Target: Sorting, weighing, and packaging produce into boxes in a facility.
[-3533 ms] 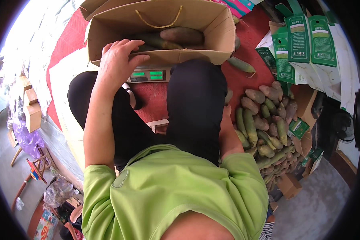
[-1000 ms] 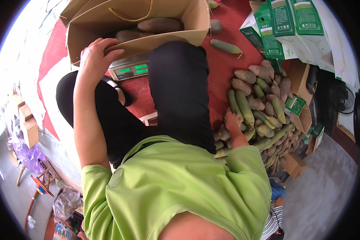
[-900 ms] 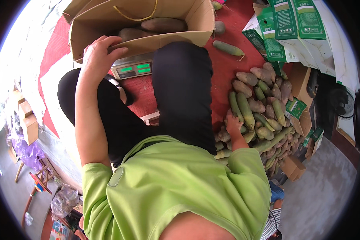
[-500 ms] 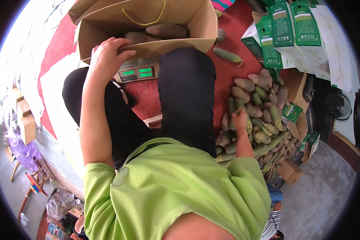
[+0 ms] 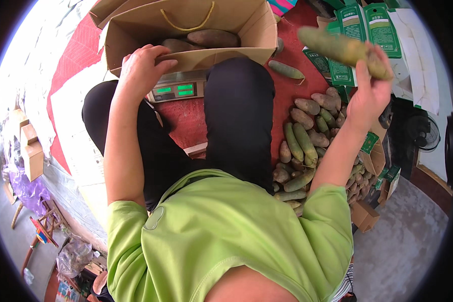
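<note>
One long, tapered green radish [image 5: 332, 46] could slip: my right hand [image 5: 370, 95] clamps only its end; my left hand [image 5: 143, 68], fingers and thumb apart, touches the brown cardboard bag [image 5: 221, 55].

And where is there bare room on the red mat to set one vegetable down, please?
A bare strip of red mat lies between the right knee, the lone green vegetable and the vegetable pile. Another lies between the legs, just below the scale. It is crowded at the pile and inside the brown bag.

Matt cardboard bag [image 5: 194, 61], smooth-skinned held vegetable [image 5: 332, 45], matt cloth shirt [image 5: 226, 226], crinkled plastic film [image 5: 27, 185]
</note>
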Action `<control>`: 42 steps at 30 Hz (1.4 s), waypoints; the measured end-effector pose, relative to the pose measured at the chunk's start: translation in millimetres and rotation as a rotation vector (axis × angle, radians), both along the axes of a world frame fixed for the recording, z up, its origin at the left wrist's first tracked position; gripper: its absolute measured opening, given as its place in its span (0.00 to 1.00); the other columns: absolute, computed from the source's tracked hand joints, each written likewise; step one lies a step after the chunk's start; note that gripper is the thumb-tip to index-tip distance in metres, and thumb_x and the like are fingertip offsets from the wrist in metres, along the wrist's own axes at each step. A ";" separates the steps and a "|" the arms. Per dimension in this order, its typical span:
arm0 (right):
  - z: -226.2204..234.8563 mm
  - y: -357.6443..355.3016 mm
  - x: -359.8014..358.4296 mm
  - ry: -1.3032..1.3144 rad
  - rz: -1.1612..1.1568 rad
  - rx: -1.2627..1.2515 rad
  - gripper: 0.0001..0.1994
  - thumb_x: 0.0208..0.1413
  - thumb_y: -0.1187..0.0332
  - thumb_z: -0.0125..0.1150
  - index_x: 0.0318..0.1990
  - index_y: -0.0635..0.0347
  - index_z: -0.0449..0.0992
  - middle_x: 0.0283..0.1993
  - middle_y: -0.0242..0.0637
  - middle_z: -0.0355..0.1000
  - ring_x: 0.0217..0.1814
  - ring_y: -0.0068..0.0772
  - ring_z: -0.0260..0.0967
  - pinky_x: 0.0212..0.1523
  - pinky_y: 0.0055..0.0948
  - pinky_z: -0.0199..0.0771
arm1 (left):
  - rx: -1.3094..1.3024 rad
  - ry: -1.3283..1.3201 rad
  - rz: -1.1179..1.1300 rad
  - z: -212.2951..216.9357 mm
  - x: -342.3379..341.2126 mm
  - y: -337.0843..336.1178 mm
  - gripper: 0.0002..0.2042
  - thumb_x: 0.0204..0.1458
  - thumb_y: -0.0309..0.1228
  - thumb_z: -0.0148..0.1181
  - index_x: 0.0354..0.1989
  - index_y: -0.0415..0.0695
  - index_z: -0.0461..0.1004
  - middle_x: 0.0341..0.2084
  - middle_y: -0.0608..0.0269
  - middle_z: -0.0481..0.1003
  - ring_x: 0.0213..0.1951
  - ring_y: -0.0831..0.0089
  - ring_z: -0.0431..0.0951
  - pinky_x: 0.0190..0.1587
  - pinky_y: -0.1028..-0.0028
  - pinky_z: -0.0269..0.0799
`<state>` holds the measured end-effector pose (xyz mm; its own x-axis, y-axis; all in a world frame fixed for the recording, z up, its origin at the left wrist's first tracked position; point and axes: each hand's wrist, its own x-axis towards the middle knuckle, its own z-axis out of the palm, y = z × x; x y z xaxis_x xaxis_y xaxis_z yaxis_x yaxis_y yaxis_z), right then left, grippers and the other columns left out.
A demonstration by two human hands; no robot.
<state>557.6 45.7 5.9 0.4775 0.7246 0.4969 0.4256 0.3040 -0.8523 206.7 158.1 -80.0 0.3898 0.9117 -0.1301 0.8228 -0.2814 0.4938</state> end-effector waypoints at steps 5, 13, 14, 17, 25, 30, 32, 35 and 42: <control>-1.7 58.5 -38.1 -0.069 0.300 0.030 0.19 0.54 0.78 0.59 0.54 0.68 0.68 0.53 0.42 0.70 0.55 0.31 0.67 0.57 0.28 0.65 | 0.018 0.031 0.005 -2.2 -6.4 -2.1 0.17 0.49 0.39 0.61 0.43 0.43 0.78 0.38 0.56 0.77 0.45 0.56 0.75 0.54 0.62 0.63; -38.7 84.8 -79.2 -0.799 0.300 -0.159 0.26 0.47 0.68 0.64 0.56 0.61 0.67 0.49 0.49 0.69 0.54 0.52 0.64 0.56 0.41 0.64 | 0.020 0.030 -0.012 -0.1 -6.0 -1.5 0.16 0.49 0.39 0.61 0.42 0.43 0.78 0.38 0.56 0.77 0.45 0.57 0.75 0.54 0.61 0.63; -43.2 81.1 -73.5 -0.522 0.332 -0.218 0.22 0.51 0.71 0.62 0.55 0.63 0.68 0.51 0.44 0.70 0.54 0.41 0.67 0.55 0.33 0.65 | 0.038 0.038 -0.019 -0.4 -6.8 -1.4 0.16 0.49 0.39 0.61 0.42 0.43 0.78 0.38 0.56 0.77 0.45 0.57 0.75 0.54 0.61 0.63; -69.3 58.2 -39.0 -0.293 0.251 -0.327 0.19 0.55 0.73 0.60 0.54 0.64 0.70 0.52 0.41 0.71 0.54 0.31 0.69 0.54 0.27 0.68 | 0.013 -0.010 0.017 -1.3 -10.3 -2.0 0.15 0.49 0.39 0.61 0.42 0.43 0.78 0.38 0.56 0.77 0.45 0.57 0.75 0.53 0.62 0.64; -193.7 -72.2 65.6 -0.128 -0.117 -0.734 0.18 0.55 0.65 0.60 0.52 0.62 0.73 0.52 0.44 0.72 0.52 0.37 0.71 0.52 0.32 0.70 | 0.059 -0.015 -0.030 -3.7 -9.0 -0.7 0.16 0.48 0.34 0.62 0.43 0.39 0.77 0.37 0.54 0.76 0.40 0.59 0.78 0.46 0.66 0.71; -237.9 -131.1 88.7 -0.064 -0.219 -0.875 0.19 0.54 0.65 0.60 0.52 0.66 0.72 0.53 0.48 0.71 0.52 0.40 0.71 0.51 0.34 0.71 | 0.030 -0.009 0.007 -0.8 -7.3 -3.0 0.15 0.49 0.38 0.62 0.42 0.42 0.78 0.37 0.56 0.77 0.44 0.57 0.76 0.51 0.63 0.67; -248.4 -147.6 98.8 -0.084 -0.243 -0.916 0.20 0.54 0.64 0.60 0.52 0.64 0.72 0.53 0.48 0.71 0.54 0.42 0.70 0.53 0.35 0.70 | 0.025 -0.015 0.003 0.4 -3.0 -2.2 0.16 0.49 0.38 0.61 0.42 0.42 0.78 0.37 0.56 0.77 0.44 0.57 0.76 0.51 0.64 0.67; -270.6 -173.5 118.4 -0.299 -0.276 -1.101 0.23 0.52 0.61 0.61 0.55 0.59 0.71 0.58 0.45 0.68 0.59 0.44 0.65 0.56 0.39 0.66 | 0.030 -0.020 -0.003 -3.1 -2.0 -1.2 0.16 0.49 0.38 0.61 0.42 0.42 0.78 0.37 0.55 0.77 0.43 0.57 0.76 0.51 0.64 0.67; -285.5 -238.7 123.4 -0.446 -0.468 -1.885 0.42 0.44 0.50 0.66 0.67 0.43 0.53 0.72 0.31 0.46 0.72 0.42 0.45 0.62 0.55 0.56 | 0.038 0.010 0.000 -1.1 -3.0 -4.0 0.15 0.49 0.37 0.61 0.42 0.42 0.78 0.37 0.55 0.77 0.43 0.57 0.77 0.50 0.64 0.68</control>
<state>681.0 -193.0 -279.6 0.8323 0.2600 -0.4896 0.4254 -0.8658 0.2635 203.8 154.1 -81.1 0.3883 0.9162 -0.0993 0.8279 -0.2994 0.4743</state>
